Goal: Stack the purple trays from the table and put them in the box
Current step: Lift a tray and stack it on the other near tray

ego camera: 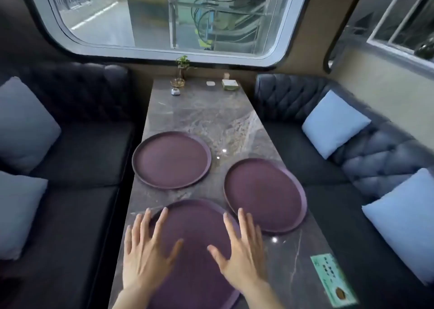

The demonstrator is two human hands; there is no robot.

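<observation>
Three round purple trays lie flat on a grey marble table (211,111). The nearest tray (195,229) sits at the front edge, under both my hands. My left hand (145,252) hovers over its left rim, fingers spread, holding nothing. My right hand (242,250) is spread over its right side, also holding nothing. A second tray (171,159) lies farther back on the left. The third tray (264,194) lies to the right, close to the table's right edge. No box is in view.
Dark tufted benches with pale blue cushions (334,123) flank the table on both sides. At the far end stand a small plant (182,69), a white item (175,92) and a small box (230,84). A green sticker (333,280) is at the front right.
</observation>
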